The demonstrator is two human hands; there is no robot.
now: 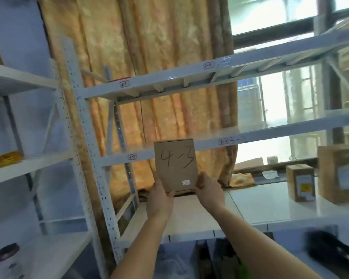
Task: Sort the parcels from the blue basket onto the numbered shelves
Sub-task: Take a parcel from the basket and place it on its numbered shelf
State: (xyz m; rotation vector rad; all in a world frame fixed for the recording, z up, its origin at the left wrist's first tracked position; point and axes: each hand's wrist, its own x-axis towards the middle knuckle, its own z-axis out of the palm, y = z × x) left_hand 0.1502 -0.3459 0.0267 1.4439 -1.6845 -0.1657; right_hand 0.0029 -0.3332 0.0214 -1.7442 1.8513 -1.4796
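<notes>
A flat brown cardboard parcel (175,165) with "4-3" handwritten on it stands upright over the lower shelf board (189,216). My left hand (159,195) grips its lower left corner and my right hand (207,189) grips its lower right corner. Its bottom edge is at the shelf surface. Behind it runs the shelf beam (270,131) with small tags reading "3-2" (132,157) and "3-4" (223,141). A higher beam carries the tag "2-2" (124,83). The blue basket is out of view.
Two brown boxes (300,183) (339,174) stand on the same shelf at the right. A perforated white upright (89,141) is to the left, with another rack (22,81) beyond it. An orange curtain (149,47) and window lie behind. Dark objects (330,250) sit below right.
</notes>
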